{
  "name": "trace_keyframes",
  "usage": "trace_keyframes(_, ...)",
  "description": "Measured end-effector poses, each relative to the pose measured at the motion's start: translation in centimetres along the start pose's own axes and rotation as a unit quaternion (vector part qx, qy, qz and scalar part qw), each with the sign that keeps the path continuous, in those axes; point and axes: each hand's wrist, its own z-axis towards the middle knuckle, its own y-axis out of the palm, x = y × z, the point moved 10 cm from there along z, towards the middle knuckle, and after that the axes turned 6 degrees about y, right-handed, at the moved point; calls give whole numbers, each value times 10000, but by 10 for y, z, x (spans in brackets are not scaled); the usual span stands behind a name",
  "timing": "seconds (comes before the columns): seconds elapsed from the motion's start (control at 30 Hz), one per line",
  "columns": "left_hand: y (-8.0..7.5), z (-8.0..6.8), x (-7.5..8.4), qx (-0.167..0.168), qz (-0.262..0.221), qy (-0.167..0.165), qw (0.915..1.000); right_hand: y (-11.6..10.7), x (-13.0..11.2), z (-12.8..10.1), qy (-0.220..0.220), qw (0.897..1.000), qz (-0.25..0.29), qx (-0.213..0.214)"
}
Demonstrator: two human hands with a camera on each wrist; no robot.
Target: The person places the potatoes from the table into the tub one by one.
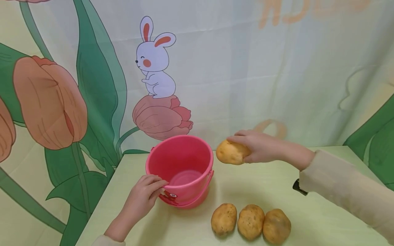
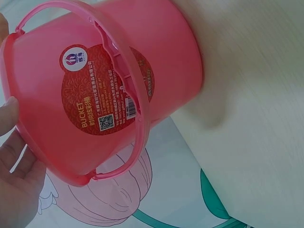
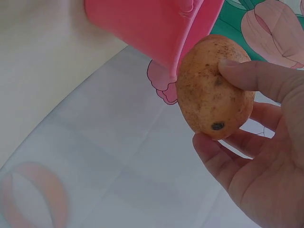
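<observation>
While the right hand [image 1: 258,147] grips a potato [image 1: 232,152] just to the right of the pink bucket [image 1: 192,194], the head view shows the two apart, the potato at about the height of the rim. A low swing to the left could knock it against that edge and jolt the bucket. The left hand [image 1: 143,193] holds the rim on its near side, which should steady it, though a hard pull there might tip it toward the person. In front lie a left potato [image 1: 224,219], a middle potato [image 1: 251,222] and a right potato [image 1: 276,226]; being rounded, they could roll if struck.

From the left wrist, thumb and fingers pinch the rim between them. The handle [image 2: 126,71] hangs across the label [image 2: 78,102], and a finger catching it could drag the bucket.

From the right wrist, the thumb presses one face of the held potato, fingers supporting it from behind. The grasp looks secure, but a bump could make the curved skin slip.
</observation>
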Motion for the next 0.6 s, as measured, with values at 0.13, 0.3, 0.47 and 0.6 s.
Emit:
trace_keyframes(0.13,0,0,-1,-34,-10,-44,10000,0,-5,5,-56,10000,-43,-29)
trace_keyframes(0.3,1,0,-1,-74,-14,-87,9999,2,-11,9,-118,9999,-36,-83)
trace_keyframes(0.47,1,0,-1,-82,-29,-103,9999,4,-14,13,-104,9998,15,-150)
trace_keyframes(0.6,0,0,0,-80,-25,-95,9999,5,-14,16,-118,9998,6,-170)
